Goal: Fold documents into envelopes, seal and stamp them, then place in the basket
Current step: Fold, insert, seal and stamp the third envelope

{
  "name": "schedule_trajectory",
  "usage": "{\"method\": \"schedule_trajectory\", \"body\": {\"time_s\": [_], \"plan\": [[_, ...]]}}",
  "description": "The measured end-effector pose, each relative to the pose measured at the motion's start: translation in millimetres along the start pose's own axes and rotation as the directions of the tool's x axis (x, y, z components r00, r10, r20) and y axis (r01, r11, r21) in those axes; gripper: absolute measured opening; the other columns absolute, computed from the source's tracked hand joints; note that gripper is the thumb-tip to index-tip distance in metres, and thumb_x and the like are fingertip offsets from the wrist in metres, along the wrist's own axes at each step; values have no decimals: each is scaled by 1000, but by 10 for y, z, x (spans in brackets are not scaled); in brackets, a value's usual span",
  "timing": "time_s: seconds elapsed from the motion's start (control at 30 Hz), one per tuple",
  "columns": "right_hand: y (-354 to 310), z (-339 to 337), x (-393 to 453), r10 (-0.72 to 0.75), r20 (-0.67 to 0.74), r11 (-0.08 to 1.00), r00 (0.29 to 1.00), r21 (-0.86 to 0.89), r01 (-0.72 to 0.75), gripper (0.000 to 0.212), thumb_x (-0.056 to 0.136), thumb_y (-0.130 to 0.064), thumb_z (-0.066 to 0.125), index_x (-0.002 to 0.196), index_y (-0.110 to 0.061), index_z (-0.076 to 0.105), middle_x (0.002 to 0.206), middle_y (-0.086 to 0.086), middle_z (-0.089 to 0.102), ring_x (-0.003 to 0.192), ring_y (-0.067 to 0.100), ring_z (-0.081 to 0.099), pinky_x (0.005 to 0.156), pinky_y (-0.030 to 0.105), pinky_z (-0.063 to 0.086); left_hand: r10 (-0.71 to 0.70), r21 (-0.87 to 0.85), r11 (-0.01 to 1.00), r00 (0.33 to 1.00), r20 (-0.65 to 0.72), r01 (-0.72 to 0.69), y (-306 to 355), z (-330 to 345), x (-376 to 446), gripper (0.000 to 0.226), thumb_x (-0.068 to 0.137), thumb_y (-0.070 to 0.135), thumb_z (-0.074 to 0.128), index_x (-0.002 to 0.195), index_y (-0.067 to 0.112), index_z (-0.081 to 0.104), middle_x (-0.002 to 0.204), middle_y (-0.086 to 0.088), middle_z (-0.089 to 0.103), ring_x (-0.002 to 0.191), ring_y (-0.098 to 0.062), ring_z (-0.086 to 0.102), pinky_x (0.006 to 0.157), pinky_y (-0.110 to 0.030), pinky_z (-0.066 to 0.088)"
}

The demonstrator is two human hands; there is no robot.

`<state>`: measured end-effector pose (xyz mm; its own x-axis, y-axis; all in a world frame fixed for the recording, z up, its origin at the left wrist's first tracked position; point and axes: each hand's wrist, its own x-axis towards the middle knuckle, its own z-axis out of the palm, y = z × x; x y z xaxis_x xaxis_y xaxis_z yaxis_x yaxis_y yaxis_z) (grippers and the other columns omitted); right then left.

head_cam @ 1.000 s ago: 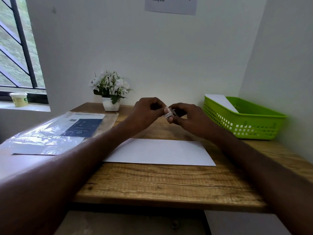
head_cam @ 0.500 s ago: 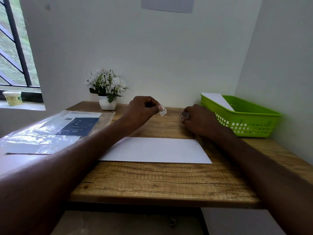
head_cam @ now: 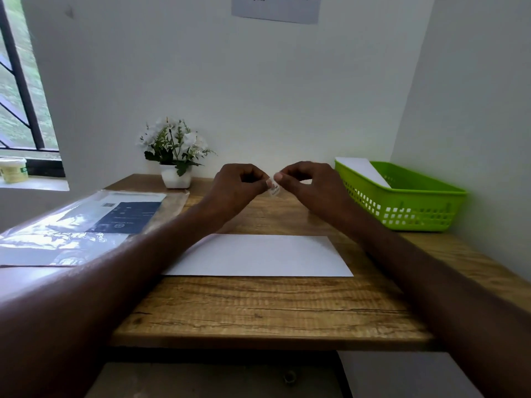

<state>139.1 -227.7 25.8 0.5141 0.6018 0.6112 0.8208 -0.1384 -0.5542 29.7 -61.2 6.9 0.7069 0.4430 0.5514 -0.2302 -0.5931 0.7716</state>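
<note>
Right now both my hands are raised above the table, and the small stamp is pinched between them: my left hand has thumb and forefinger closed on its one edge, my right hand closed on the other. Whether a backing is on it I cannot tell; it is too small.

It looks feather-light, thin and limp, likely sticky on one face, so I judge it should be held only by its very edges, with light grip, or it will curl or cling to a finger.

Below my grip and nearer to me lies the white envelope, flat, its near edge well back from the table's front. To the right of my right hand stands the green basket, an envelope already in it. Left of my left hand lies a plastic sleeve; beyond it, a flower pot. Straight down is open room.
</note>
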Motion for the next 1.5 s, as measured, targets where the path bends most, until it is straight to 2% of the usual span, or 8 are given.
{"method": "schedule_trajectory", "body": {"time_s": [0.2,0.3,0.43,0.5,0.67,0.83,1.1,1.5], "plan": [[10,127,8,37,19,964,999,263,-40,19,84,-37,82,93,-21,80,89,-4,79,91,13,75,91,44,59,-1,-100,995,1000,-20,-1,54,6,-6,13,88,19,80,93,8,80,89,-5,79,82,-6,70,64,-17,52],[20,90,21,89,27,938,996,335,-93,15,83,-28,84,87,-15,80,83,3,79,85,17,77,83,36,59,-28,-109,994,1000,-9,27,62,6,-8,15,89,21,80,96,8,79,91,-2,80,88,-10,73,67,-21,54],[-29,44,-1,144,55,897,988,414,-154,13,86,-18,80,89,-5,78,81,9,78,72,6,73,65,15,50,-56,-118,991,998,6,56,90,14,-17,16,89,22,80,97,8,80,90,-2,80,91,-13,76,72,-26,55],[-49,41,-10,165,68,884,984,432,-178,14,86,-16,78,89,-3,78,83,13,78,70,6,68,67,19,52,-77,-147,986,997,12,78,107,-2,-24,17,88,21,81,96,6,81,89,-1,81,89,-10,76,79,-32,58],[-70,65,0,202,97,829,975,513,-223,20,86,-17,79,92,2,77,88,19,78,87,24,75,90,43,59,-125,-206,971,992,7,124,134,-13,-43,17,87,22,83,94,7,82,90,-5,81,90,-12,74,94,-41,59],[-96,64,12,266,163,762,950,568,-311,27,88,-16,78,101,7,74,94,16,79,86,28,78,83,40,57,-129,-253,961,991,-46,114,146,33,-76,15,86,19,83,93,6,82,90,-9,80,86,-13,72,93,-40,59],[-119,51,-11,276,171,762,946,560,-324,33,87,-22,80,105,5,73,95,12,79,87,25,78,89,43,59,-121,-251,963,991,-60,103,157,50,-90,22,84,23,85,93,3,81,86,-8,80,81,-9,72,83,-26,58],[-124,39,-24,299,190,761,935,544,-353,34,87,-28,80,107,0,74,96,9,80,87,24,78,89,42,58,-112,-181,979,991,-78,96,158,39,-84,26,83,30,86,84,5,80,82,-7,80,81,-11,72,92,-38,59]]}}
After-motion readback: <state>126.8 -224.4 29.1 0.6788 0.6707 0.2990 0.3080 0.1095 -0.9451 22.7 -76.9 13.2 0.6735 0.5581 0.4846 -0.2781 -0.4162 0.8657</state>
